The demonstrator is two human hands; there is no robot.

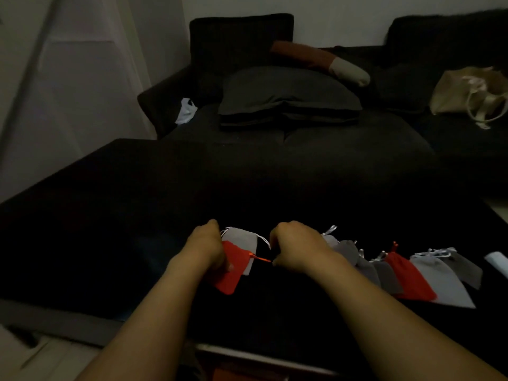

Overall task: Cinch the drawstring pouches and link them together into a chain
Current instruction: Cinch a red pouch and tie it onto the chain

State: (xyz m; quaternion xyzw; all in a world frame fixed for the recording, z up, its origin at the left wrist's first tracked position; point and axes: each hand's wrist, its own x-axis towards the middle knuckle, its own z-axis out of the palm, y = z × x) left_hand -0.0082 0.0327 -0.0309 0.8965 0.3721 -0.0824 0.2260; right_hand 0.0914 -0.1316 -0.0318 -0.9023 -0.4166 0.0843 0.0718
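My left hand (209, 244) grips a red pouch (229, 273) and a light grey pouch (243, 240) that lies behind it. From the red pouch an orange drawstring (261, 259) runs right, stretched to my right hand (295, 244), which pinches it along with the grey pouch's white drawstring (262, 239). Both hands hover just above the black surface (137, 229). To the right lies a row of several pouches: dark grey ones (365, 268), a red one (406, 276), a light grey one (442, 281).
A dark sofa (302, 149) stands beyond the black surface, with a grey pillow (288, 92), an orange and white bolster (324, 60) and a beige tote bag (472, 92). A white object (497, 261) lies at the far right edge.
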